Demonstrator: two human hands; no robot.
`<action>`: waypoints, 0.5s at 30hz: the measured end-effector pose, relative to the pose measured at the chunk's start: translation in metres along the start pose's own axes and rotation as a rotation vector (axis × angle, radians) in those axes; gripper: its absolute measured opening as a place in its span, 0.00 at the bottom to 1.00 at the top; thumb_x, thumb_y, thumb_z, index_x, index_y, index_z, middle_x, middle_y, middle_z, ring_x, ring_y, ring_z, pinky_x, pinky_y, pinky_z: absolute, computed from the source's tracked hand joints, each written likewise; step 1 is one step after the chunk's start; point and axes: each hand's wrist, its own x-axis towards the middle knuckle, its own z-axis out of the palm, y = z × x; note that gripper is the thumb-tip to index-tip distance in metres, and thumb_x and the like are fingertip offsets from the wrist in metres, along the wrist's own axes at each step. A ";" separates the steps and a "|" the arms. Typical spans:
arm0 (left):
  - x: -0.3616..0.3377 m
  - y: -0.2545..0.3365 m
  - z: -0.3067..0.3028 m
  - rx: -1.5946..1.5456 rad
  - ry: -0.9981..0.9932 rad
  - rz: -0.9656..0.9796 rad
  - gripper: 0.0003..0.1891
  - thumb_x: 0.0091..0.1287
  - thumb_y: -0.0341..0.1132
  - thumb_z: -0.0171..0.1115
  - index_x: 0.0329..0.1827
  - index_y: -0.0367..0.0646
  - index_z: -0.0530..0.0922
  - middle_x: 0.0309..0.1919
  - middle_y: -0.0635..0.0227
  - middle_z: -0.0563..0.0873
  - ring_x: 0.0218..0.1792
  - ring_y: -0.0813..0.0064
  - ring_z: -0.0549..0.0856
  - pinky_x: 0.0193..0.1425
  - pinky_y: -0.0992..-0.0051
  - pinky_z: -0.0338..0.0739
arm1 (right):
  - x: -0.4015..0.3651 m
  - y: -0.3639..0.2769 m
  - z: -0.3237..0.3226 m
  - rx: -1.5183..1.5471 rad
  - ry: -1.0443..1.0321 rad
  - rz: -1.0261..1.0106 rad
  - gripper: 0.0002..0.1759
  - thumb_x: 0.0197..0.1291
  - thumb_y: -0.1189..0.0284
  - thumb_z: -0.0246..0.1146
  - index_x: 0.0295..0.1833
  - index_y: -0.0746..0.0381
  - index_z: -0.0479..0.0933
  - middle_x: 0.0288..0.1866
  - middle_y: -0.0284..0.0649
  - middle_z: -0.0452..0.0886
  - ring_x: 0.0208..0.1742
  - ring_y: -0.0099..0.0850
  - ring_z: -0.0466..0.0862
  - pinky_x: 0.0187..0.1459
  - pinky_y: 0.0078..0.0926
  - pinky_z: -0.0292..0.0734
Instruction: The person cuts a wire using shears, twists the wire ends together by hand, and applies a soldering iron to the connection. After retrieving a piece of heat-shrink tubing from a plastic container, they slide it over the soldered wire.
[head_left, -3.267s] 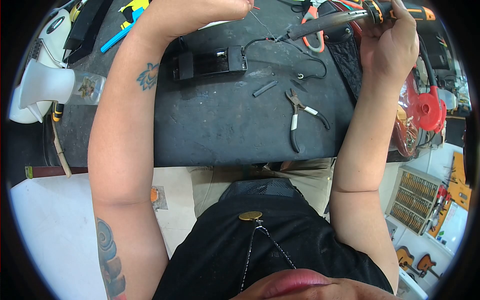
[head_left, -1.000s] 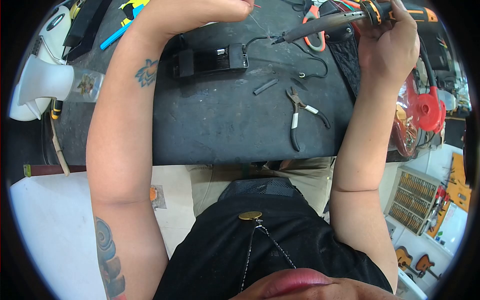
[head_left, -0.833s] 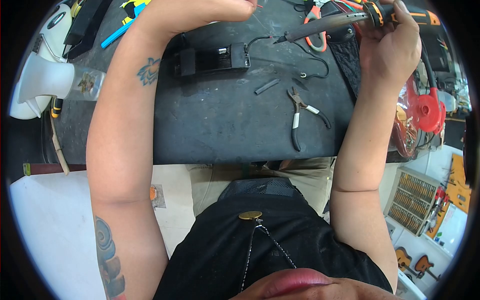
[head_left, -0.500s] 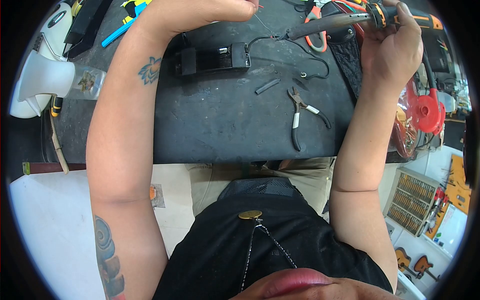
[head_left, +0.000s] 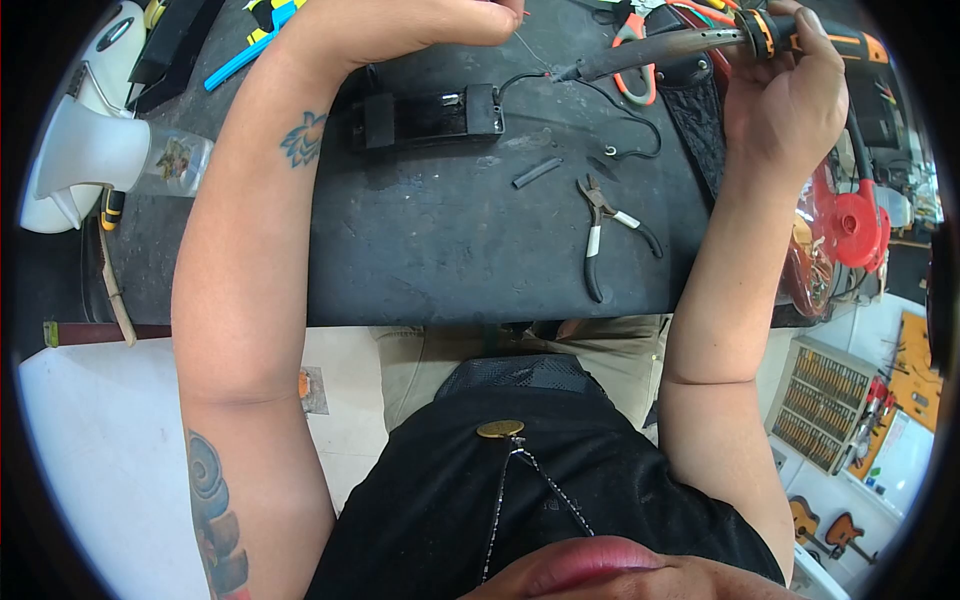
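Observation:
My right hand (head_left: 790, 90) is wrapped round the black and orange handle of a soldering iron (head_left: 665, 52). The iron's tip points left and touches or nearly touches a thin black cable (head_left: 628, 117) near its joint. This cable runs from a black box-shaped device (head_left: 430, 117) lying on the dark table. My left hand (head_left: 470, 20) is at the top edge, above the device; its fingers are mostly cut off by the frame, so its hold is hidden. A thin wire stretches down from near it towards the iron's tip.
Wire cutters (head_left: 594, 235) and a short black tube (head_left: 537, 172) lie on the dark table (head_left: 430, 250). Orange-handled scissors (head_left: 648, 85) are behind the iron. At left are a white container (head_left: 100, 150) and a blue tool (head_left: 238, 62); at right, a red reel (head_left: 858, 228).
The iron's tip has shifted slightly left and down, onto or close to the cable joint. My left hand has moved slightly right.

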 end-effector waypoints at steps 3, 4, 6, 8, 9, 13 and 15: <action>0.000 0.004 0.002 0.080 0.013 -0.049 0.06 0.60 0.28 0.72 0.35 0.34 0.92 0.22 0.72 0.88 0.25 0.87 0.82 0.31 0.80 0.74 | -0.001 -0.001 0.004 0.007 0.061 0.016 0.13 0.81 0.64 0.57 0.47 0.61 0.80 0.35 0.32 0.82 0.32 0.24 0.84 0.34 0.25 0.81; 0.000 0.002 0.002 0.080 0.013 -0.050 0.06 0.60 0.28 0.72 0.35 0.34 0.92 0.22 0.72 0.88 0.25 0.87 0.82 0.31 0.80 0.74 | -0.001 0.000 0.002 0.007 0.033 0.006 0.13 0.81 0.64 0.57 0.47 0.61 0.80 0.35 0.32 0.82 0.32 0.24 0.84 0.34 0.25 0.82; 0.000 0.000 0.000 0.017 0.001 -0.004 0.06 0.60 0.28 0.73 0.35 0.34 0.92 0.23 0.72 0.88 0.25 0.87 0.82 0.31 0.80 0.74 | 0.000 0.000 -0.003 0.007 0.005 -0.005 0.13 0.81 0.64 0.57 0.47 0.61 0.80 0.34 0.32 0.82 0.32 0.24 0.84 0.34 0.25 0.82; 0.000 0.002 0.002 0.040 0.004 -0.036 0.06 0.60 0.28 0.72 0.35 0.33 0.92 0.23 0.72 0.89 0.25 0.87 0.82 0.31 0.80 0.74 | 0.001 -0.001 -0.006 0.003 -0.040 0.013 0.13 0.81 0.64 0.57 0.47 0.61 0.80 0.34 0.33 0.82 0.32 0.24 0.84 0.35 0.26 0.83; 0.001 0.003 0.003 0.063 0.007 -0.068 0.06 0.60 0.28 0.72 0.35 0.33 0.92 0.23 0.72 0.89 0.25 0.87 0.82 0.31 0.80 0.74 | 0.002 -0.001 -0.006 0.002 -0.055 0.019 0.13 0.81 0.64 0.57 0.47 0.61 0.80 0.34 0.33 0.82 0.32 0.24 0.84 0.36 0.26 0.84; 0.001 0.003 0.003 0.067 0.008 -0.068 0.06 0.60 0.28 0.72 0.35 0.33 0.92 0.23 0.72 0.89 0.25 0.87 0.82 0.30 0.80 0.74 | 0.000 0.004 0.000 0.006 -0.019 -0.011 0.13 0.81 0.64 0.57 0.47 0.61 0.80 0.36 0.35 0.82 0.34 0.26 0.85 0.38 0.28 0.84; 0.000 0.003 0.003 0.078 0.003 -0.067 0.06 0.60 0.28 0.72 0.35 0.33 0.92 0.23 0.72 0.89 0.24 0.87 0.82 0.30 0.80 0.73 | 0.000 0.009 0.001 0.003 0.010 -0.030 0.13 0.81 0.64 0.57 0.47 0.62 0.80 0.36 0.35 0.82 0.34 0.27 0.85 0.38 0.29 0.84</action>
